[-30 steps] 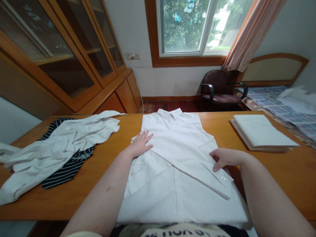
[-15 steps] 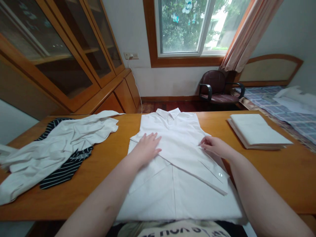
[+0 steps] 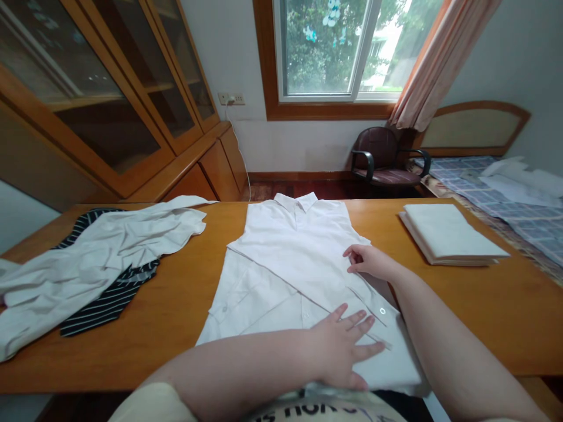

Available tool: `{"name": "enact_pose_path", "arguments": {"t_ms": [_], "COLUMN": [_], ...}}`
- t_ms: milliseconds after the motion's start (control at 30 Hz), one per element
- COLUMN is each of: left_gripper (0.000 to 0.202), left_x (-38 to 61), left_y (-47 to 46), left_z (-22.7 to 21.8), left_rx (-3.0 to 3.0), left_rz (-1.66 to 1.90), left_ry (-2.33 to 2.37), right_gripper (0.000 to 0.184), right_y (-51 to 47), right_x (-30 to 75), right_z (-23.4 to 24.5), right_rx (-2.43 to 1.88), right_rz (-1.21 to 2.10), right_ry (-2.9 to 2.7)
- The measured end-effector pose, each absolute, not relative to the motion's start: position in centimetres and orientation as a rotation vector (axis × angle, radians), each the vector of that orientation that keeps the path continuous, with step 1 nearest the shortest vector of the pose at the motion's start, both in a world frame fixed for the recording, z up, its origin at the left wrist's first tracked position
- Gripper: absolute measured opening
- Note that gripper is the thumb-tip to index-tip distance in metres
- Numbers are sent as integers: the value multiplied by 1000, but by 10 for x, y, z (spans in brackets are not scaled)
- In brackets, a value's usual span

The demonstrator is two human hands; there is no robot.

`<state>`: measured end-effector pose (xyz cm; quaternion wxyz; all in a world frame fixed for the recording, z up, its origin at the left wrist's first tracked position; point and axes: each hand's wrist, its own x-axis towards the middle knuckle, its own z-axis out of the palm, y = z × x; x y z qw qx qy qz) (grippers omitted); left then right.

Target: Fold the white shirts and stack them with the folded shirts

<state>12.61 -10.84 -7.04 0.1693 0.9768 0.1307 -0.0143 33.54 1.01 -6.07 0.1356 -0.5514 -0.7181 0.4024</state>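
Note:
A white collared shirt [image 3: 281, 234] lies flat on the wooden table, collar toward the window. One sleeve is folded diagonally over its front, with the buttoned cuff [image 3: 373, 305] at the lower right. My left hand [image 3: 345, 346] rests open on the lower right of the shirt, fingers spread beside the sleeve's end. At the right side fold, my right hand [image 3: 367, 262] has its fingers curled in a loose pinch at the fabric. The palm hides the exact grip. My left forearm covers part of the shirt's hem.
A crumpled white garment [image 3: 132, 240] lies on a black striped cloth [image 3: 109, 305] at the table's left. Folded white clothes [image 3: 448, 231] are stacked at the right. Beyond the table [image 3: 189, 328] stand a glass-door cabinet [image 3: 176, 140], an armchair [image 3: 382, 152] and a bed [image 3: 466, 181].
My left hand has moved from the shirt's left middle down and right to the lower right, near the cuff. My right hand stays by the right side fold. The view has shifted slightly.

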Motion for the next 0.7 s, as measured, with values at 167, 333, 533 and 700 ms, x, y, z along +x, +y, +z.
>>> {"name": "enact_pose_path", "arguments": {"t_ms": [167, 333, 533, 700], "left_gripper": [79, 53, 53, 58], "left_x": [134, 163, 174, 173], "left_y": [-89, -73, -74, -75], "left_z": [-37, -46, -76, -78], "left_rx": [2620, 2816, 2941, 2892], "left_rz": [-217, 120, 124, 50], "left_ry": [233, 457, 474, 444], "right_gripper": [36, 35, 33, 27], "right_y": [12, 12, 13, 13], "right_x": [336, 338, 339, 338], "right_z": [-63, -67, -71, -70], "right_rx": [-1640, -1619, -1600, -1627], "right_rz": [1067, 1065, 1046, 987], "right_ry": [-2127, -2117, -2120, -2119]}}
